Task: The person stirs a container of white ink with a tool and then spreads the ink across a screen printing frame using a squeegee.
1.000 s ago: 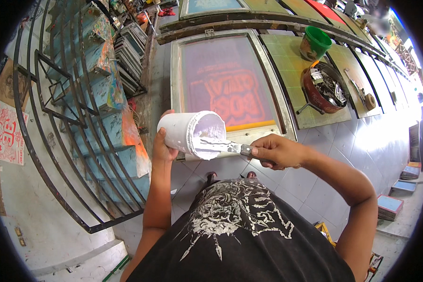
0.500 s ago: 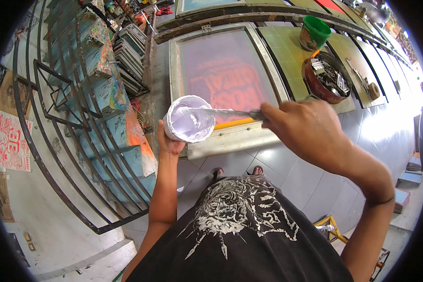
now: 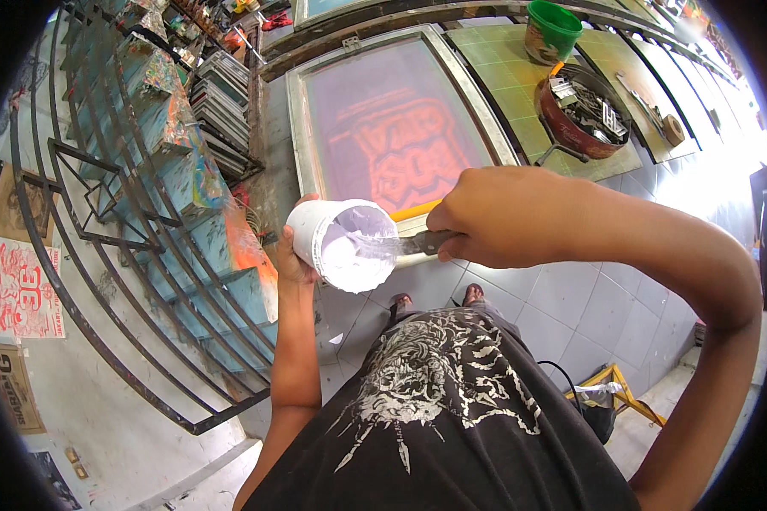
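Observation:
My left hand is wrapped round a white plastic tub, tilted so that its mouth faces right and toward me. Inside lies thick, pale, whitish paste, with smears on the rim. My right hand grips the dark handle of a spatula, whose blade reaches into the tub and touches the paste. Beyond and below the tub lies a framed printing screen, its purple mesh showing a reddish lettered design. A yellow-orange strip runs along the screen's near side, partly hidden by the tub and my right hand.
Black metal bars curve along the left, beside paint-stained blue steps. Several stacked frames stand behind. At the right are a green bucket, a round red-brown pan of metal pieces and a tape roll.
The tub has tipped over toward the right. My right hand has moved left and slightly lower, and the spatula blade now sits deeper in the tub.

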The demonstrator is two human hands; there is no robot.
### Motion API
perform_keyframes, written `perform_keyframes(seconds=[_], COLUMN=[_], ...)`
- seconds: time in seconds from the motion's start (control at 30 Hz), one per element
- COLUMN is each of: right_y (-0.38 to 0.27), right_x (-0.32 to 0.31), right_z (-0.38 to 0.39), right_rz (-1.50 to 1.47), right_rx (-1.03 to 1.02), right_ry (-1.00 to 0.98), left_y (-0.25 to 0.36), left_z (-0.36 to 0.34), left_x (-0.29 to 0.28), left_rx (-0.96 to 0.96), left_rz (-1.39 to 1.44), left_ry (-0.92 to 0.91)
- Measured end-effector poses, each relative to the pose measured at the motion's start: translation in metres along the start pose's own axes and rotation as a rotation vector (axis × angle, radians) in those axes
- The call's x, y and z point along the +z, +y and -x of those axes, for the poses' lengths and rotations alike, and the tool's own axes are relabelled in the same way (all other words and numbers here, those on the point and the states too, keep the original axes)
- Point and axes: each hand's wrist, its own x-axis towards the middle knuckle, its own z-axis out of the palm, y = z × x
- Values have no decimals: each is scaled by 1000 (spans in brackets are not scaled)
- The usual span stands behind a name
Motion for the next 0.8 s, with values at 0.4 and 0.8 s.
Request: perform_keyframes(seconds=[0.4,0.8], right_y=[29,-44], right_x=[35,-15], right_z=[12,32], right_rz=[-998,913], right_rx=[325,0], right_ry=[-82,576], left_y=[3,7], left_z=[-15,-9], left_x=[-2,-4], left_rx=[149,120], left_rz=[-18,26], left_ry=[28,107])
